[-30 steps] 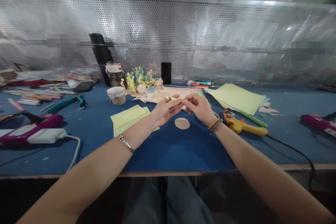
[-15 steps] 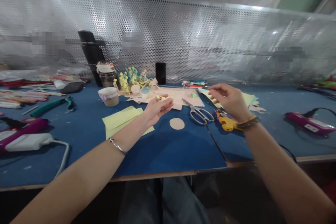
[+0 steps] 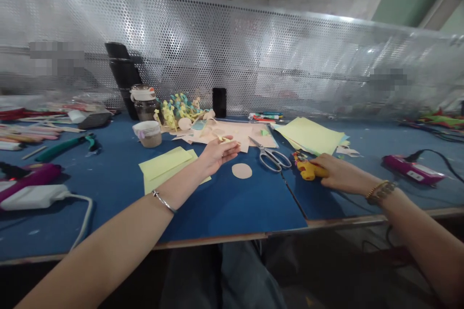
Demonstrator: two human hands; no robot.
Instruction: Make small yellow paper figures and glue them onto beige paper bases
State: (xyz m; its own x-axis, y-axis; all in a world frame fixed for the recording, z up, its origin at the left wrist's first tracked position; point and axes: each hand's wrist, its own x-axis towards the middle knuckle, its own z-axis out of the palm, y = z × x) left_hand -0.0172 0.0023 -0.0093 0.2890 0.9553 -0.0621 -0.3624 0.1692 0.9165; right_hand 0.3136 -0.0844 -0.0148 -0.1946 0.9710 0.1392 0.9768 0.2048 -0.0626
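Observation:
My left hand is held over the middle of the table, palm turned up, with a small pale yellow paper piece between thumb and fingers. The piece's exact shape is partly hidden. On the right, my right hand has its fingers closed round the handle of a yellow hot glue gun, which lies on the table. A round cream paper disc lies just right of my left hand. Silver scissors rest between the disc and the glue gun, their blades slightly apart.
Yellow paper sheets lie by my left forearm, with another stack beyond the glue gun. A paper cup, a lidded jar, paper flowers and a phone stand behind. Green pliers and purple power strips flank the area.
My right hand has moved down and right from above the yellow paper stack and taken hold of the glue gun's handle. My left hand stays nearly in place with its paper piece.

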